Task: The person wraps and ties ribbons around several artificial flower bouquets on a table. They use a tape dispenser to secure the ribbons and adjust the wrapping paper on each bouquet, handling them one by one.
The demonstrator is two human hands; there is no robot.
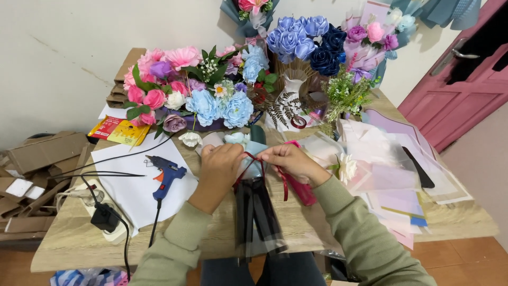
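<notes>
Dark red ribbon (260, 172) runs between both hands at the middle of the wooden table (69, 238), looped around the neck of a small wrapped bouquet (254, 201). Left hand (222, 161): fingers curled closed, pinching the ribbon on its left side, knuckles up. Right hand (292, 161): fingers likewise closed on the ribbon's right side, a loose tail of ribbon hanging below it. The two hands sit close together, nearly touching, just above the bouquet. Bouquet wrap is dark and translucent, its lower end pointing toward the person and reaching over the table's near edge; a pale blue flower (236, 139) shows at its top, just beyond the hands. Both sleeves are olive green. Left of the hands: blue glue gun (166, 175) lying on a white sheet (132, 196), its black cord running toward the near edge; a power strip (100, 209) with a black plug lies further left. Behind the hands: a mass of pink, blue and purple artificial flowers (201, 90) along the far side of the table. Right of the hands: a white flower (346, 168), then a spread of pale pink and clear wrapping sheets (397, 175). Cardboard pieces (37, 159) are stacked off the table's left side.
</notes>
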